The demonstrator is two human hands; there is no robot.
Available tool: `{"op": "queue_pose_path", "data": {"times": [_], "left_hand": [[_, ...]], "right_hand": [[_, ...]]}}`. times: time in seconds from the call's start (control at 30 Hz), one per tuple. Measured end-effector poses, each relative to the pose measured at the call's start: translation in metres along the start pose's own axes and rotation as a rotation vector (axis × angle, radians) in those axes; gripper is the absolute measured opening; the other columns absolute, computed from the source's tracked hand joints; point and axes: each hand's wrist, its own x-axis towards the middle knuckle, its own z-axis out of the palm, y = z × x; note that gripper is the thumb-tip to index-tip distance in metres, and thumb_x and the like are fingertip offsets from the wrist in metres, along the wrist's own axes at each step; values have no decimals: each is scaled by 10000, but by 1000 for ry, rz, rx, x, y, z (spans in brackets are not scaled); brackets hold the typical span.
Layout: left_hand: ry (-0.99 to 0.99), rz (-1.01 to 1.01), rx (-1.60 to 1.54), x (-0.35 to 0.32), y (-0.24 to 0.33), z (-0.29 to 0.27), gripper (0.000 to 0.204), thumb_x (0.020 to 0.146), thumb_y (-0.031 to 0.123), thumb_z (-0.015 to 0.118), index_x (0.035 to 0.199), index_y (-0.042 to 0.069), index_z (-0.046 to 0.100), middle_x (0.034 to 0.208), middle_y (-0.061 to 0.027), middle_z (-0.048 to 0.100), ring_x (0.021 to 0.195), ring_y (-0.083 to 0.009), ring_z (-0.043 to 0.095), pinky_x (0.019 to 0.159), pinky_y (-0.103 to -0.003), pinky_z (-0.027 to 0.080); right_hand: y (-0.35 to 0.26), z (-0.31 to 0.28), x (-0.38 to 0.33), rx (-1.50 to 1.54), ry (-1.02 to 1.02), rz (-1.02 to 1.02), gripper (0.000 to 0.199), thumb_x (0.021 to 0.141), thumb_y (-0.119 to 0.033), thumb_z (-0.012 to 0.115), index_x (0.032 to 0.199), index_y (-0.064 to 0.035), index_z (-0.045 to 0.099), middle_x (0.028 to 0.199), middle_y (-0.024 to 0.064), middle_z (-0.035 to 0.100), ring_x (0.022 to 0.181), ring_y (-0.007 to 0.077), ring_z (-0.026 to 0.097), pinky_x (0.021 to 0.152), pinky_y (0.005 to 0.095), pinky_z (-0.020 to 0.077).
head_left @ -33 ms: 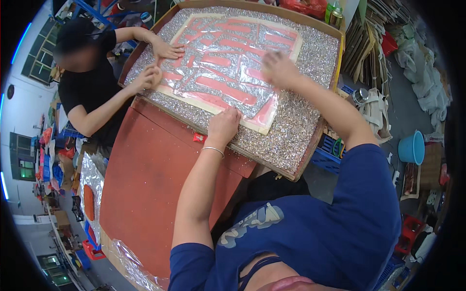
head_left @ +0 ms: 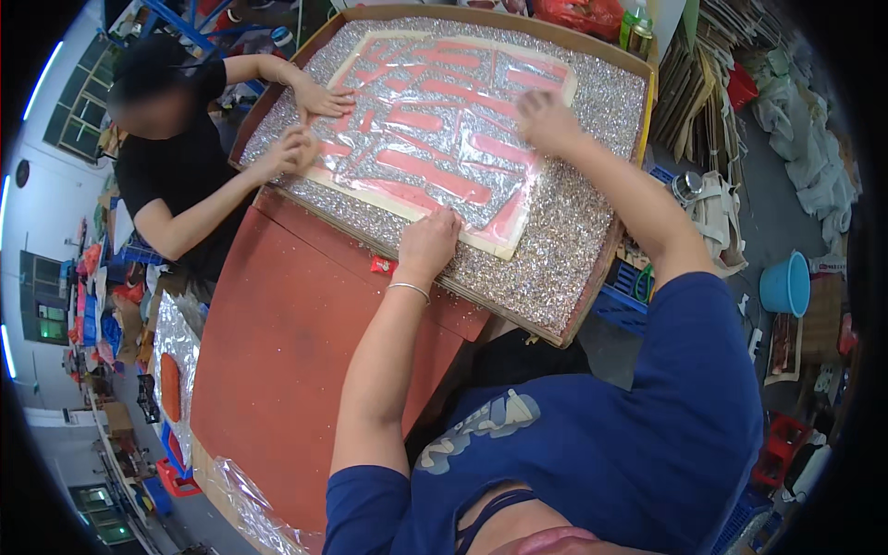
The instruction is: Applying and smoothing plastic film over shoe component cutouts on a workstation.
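A clear plastic stencil sheet [head_left: 427,173] with pink shapes and a cream border lies on a layer of silvery glitter [head_left: 555,268] in a shallow brown-edged tray [head_left: 592,301]. My left hand [head_left: 429,242] is closed at the sheet's near border, its fingers bent over the edge. On the sheet's right side is my right hand [head_left: 548,122], its fingers bent and smeared by motion; whether anything is under them is hidden. Across at the left, a co-worker's hand [head_left: 324,98] lies spread on the sheet. Their other hand [head_left: 285,155] holds a round tan pad [head_left: 305,148] at its left corner.
A reddish-brown board [head_left: 296,342] is in front of the tray, with a small red packet [head_left: 382,265] by the tray's edge. A blue crate [head_left: 622,307] stands at right, near a metal-lidded jar [head_left: 686,184]. Farther right is a blue bucket [head_left: 784,283]. Crinkled clear film [head_left: 259,509] lies lower left.
My right hand has moved slightly to the right over the sheet. The co-worker's pad hand has shifted slightly to the right. My left hand stays at the near border.
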Motion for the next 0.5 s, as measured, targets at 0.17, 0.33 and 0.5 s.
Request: {"op": "queue_pose_path", "data": {"times": [0.17,0.33,0.5], "left_hand": [[-64,-35,-9,-2,1,-2,239,921,255,473,877,44,576,863,-156,658,747,-341,646,669,-454,517],[56,-46,-7,-8,-11,1,202,889,279,537,889,86,600,739,-140,653,638,-344,629,589,-449,504],[71,-37,-7,-3,-13,5,183,886,268,541,851,92,578,686,-135,644,612,-345,625,566,-450,496]], "right_hand": [[49,27,6,50,18,725,528,883,-219,469,1363,-28,359,1441,186,307,1299,380,329,965,690,253],[-112,-25,-33,827,51,-52,838,876,-384,537,1422,98,123,1492,271,159,1408,376,105,1143,502,48],[-99,-46,-54,528,-241,-140,886,888,-503,465,1437,75,77,1517,231,117,1427,324,52,1146,491,50]]}}
